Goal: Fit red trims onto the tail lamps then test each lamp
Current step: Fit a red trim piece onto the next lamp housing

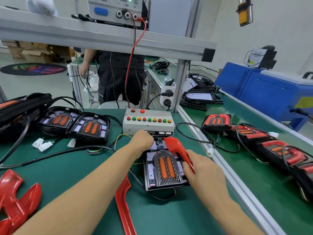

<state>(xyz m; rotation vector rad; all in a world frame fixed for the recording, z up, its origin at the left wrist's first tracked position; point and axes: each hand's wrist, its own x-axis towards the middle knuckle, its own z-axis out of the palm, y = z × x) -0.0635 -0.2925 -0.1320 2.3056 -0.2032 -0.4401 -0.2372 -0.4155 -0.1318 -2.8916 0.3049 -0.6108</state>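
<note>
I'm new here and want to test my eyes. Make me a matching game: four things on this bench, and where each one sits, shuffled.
Things:
1. red trim
2. button box
3. tail lamp
4. loose red trims

Places:
A. near left on the green mat
B. gripped by the right hand
C. behind the left hand
D. between both hands

Pairs: 1-B, 2-C, 3-D, 4-A

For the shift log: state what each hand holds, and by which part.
The right hand grips a red trim by its lower leg, over the tail lamp. The left hand is at the lamp's top edge; any hold there cannot be told.
</note>
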